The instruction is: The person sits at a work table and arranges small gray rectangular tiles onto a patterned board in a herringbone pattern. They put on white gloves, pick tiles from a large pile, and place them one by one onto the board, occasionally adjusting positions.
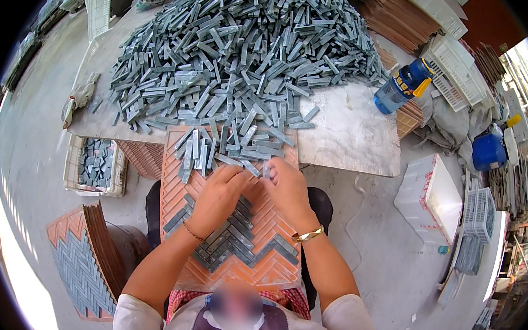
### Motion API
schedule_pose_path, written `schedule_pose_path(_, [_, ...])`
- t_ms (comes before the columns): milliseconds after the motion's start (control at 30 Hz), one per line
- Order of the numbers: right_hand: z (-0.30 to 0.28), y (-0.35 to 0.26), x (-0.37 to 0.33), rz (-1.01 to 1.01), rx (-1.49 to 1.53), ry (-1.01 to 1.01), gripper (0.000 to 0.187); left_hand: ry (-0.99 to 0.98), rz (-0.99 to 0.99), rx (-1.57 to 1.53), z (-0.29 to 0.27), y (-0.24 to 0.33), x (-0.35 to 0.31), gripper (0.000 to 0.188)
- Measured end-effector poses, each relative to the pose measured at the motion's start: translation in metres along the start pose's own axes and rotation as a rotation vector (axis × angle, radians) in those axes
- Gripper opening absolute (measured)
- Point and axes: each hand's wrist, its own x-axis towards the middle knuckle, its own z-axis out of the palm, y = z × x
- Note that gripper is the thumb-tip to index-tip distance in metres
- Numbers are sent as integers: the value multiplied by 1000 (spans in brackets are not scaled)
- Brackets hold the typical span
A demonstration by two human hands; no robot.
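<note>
An orange herringbone-grooved tray (275, 225) lies in front of me, partly filled with dark grey-green stone strips (233, 240) set in zigzag rows. Over the tray's upper half, my left hand (217, 195) is closed, its fingertips pinched at the end of a loose stone strip (250, 167). Beside it, my right hand (288, 190) holds a short strip (267, 170) upright between thumb and fingers. Several loose strips (197, 150) lie across the tray's far end, just beyond both hands.
A big heap of stone strips (248, 46) covers the table (353, 128) behind the tray. A blue bottle (401, 88) stands at the right. On the floor are a crate of dark tile pieces (96, 163), filled trays (82, 262) at the left and a white box (429, 193) at the right.
</note>
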Motion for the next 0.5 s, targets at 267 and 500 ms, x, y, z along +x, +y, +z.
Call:
schedule_pose_path(267, [-42,3,-55,33,136,-121,14,-344,137,183,4,-19,40,18])
schedule_pose_path(500, [-57,27,-79,67,331,-303,10,-88,28,-173,-6,18,20,26])
